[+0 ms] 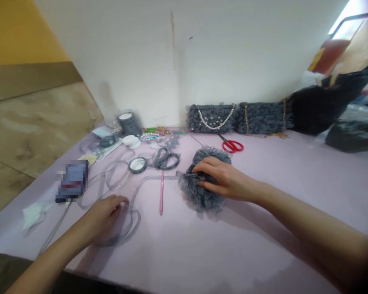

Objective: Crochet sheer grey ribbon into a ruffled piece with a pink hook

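Observation:
My right hand [223,178] grasps a grey ruffled tulle piece [200,192], fingers over its top. A sheer grey ribbon [135,204] runs from that piece across the mat in loops. My left hand [106,216] lies curled over one loop, and I cannot tell whether it grips it. Between my hands lies a pink crochet hook [161,194], touched by neither.
Along the wall stand grey ruffled bags [211,118] with pearl and gold chains, and red scissors [232,145] lie before them. At the left are ribbon rolls [138,165], a pixelated phone [72,181], a tissue [35,214], and small packets. Dark bags sit at the right.

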A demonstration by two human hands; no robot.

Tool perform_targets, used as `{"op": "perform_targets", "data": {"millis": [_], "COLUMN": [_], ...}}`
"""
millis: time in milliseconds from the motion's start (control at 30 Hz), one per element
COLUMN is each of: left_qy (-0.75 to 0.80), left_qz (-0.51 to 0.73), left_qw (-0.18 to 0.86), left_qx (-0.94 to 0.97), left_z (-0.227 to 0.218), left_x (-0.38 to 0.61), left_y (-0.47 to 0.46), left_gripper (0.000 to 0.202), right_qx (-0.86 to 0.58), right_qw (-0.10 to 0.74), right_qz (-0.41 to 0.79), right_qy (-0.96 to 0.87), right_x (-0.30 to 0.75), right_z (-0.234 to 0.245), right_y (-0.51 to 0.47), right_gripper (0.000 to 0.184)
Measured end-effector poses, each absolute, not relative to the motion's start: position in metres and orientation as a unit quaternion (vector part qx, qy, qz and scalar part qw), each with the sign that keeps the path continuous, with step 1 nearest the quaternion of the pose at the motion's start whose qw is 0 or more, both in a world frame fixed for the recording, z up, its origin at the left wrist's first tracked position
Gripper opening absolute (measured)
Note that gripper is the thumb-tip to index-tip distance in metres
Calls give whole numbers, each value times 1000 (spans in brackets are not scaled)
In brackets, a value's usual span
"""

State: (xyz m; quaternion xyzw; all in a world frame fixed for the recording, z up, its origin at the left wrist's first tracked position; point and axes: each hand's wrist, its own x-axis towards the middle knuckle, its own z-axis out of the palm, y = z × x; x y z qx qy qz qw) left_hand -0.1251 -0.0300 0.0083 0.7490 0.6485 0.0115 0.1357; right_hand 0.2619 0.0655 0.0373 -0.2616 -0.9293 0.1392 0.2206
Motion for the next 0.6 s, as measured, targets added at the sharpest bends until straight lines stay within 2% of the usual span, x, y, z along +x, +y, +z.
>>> {"op": "perform_targets", "data": {"millis": [367,600], "left_qy": [672,749], "left_qz": [59,102], "left_qw": [83,91], "left_qx": [734,649], "left_z": [21,51], "left_x": [-93,-119], "left_y": [4,5], "left_gripper": [37,35], "right_qx": [-268,-256], "right_qw": [211,215], "right_qz": [143,155], "right_qy": [-929,-930], "right_x": [272,270], "right_z": [37,34], "right_y": [59,62], "right_gripper": [26,25]}}
